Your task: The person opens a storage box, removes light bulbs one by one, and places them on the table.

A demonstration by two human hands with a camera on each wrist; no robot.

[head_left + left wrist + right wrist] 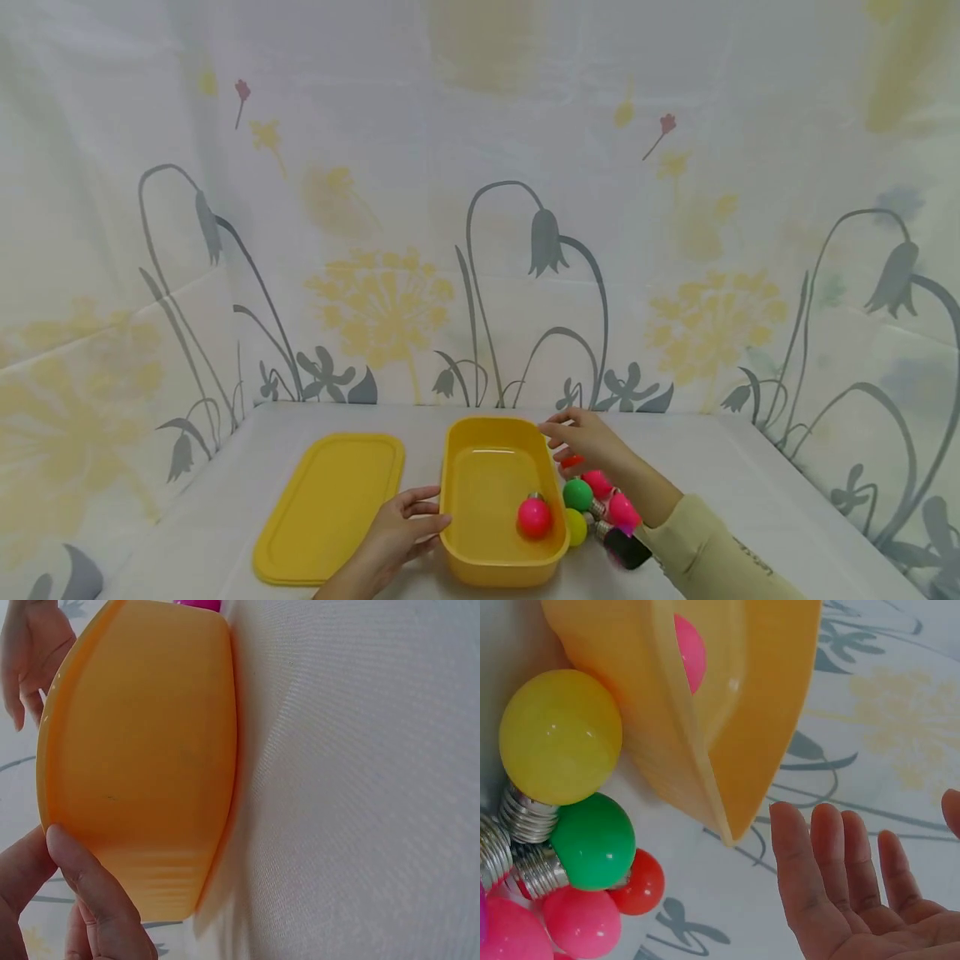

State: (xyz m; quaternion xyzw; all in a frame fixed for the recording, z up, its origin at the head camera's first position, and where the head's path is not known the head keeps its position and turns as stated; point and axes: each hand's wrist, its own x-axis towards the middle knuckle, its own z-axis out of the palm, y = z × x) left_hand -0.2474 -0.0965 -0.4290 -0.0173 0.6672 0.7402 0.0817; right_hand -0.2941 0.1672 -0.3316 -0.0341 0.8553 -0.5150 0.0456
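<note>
A yellow plastic box [480, 483] without its lid stands on the white table, with one pink light bulb [534, 517] inside. My left hand [401, 529] pinches the box's left rim between thumb and fingers; the left wrist view shows the fingertips [71, 851] at that edge. Near the far right corner of the box is my right hand [588, 442], its fingers extended and nothing in its grasp. Beside the box on the right lies a pile of bulbs, among them a yellow bulb [561, 736], a green bulb [594, 841] and a red bulb [641, 881].
A flat yellow lid [330, 508] lies on the table left of the box. More bulbs, including a black bulb [627, 548], lie partly under the right forearm. A flower-printed cloth [487, 208] hangs behind and at both sides of the table.
</note>
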